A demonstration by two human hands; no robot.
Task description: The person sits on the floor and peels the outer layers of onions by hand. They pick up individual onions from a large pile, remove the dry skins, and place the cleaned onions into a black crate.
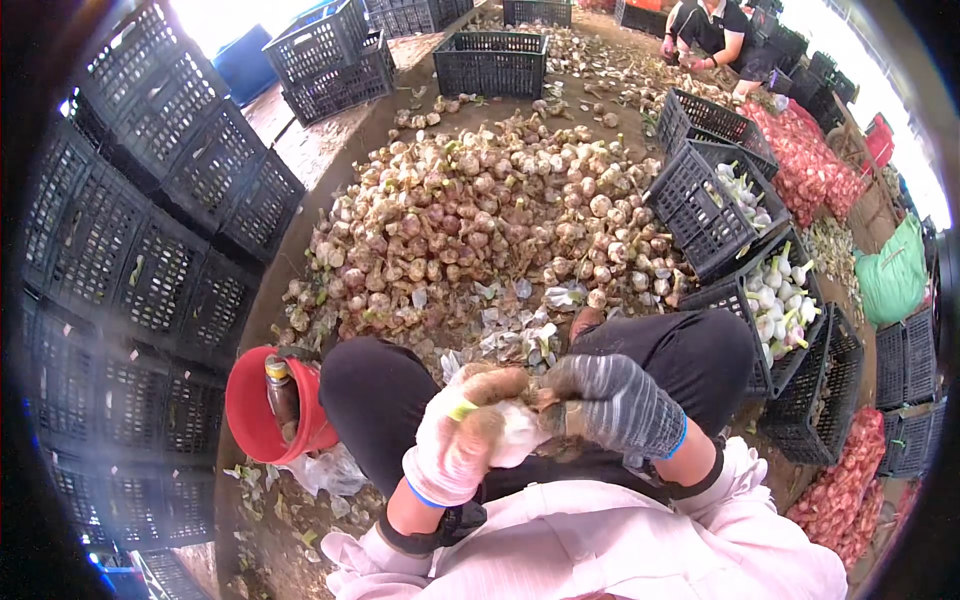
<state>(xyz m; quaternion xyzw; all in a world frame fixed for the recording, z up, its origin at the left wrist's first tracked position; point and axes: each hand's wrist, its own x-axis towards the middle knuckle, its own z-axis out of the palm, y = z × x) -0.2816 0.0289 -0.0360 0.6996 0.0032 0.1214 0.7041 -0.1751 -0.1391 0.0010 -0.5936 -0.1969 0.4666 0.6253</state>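
My left hand point(461, 439), in a dirty white knit glove, is closed around a garlic bulb point(517, 433) above my lap. On the bulb's right side, the fingers of my right hand point(619, 405), in a grey striped glove, pinch its brownish outer skin or roots; the fingertips partly hide which. A short green stem end point(463, 409) shows between my left fingers. Beyond my knees lies a large heap of untrimmed garlic bulbs point(480, 202), with loose peeled skins point(517, 334) at its near edge. Cleaned white bulbs fill a black plastic crate point(814, 330) to my right.
A red bucket point(251, 405) holding a bottle point(282, 397) stands by my left knee. Stacked black crates point(161, 262) line the left. More crates point(491, 67), red mesh sacks point(840, 487) and a green sack point(892, 274) lie around. Another person point(712, 37) works at the upper right.
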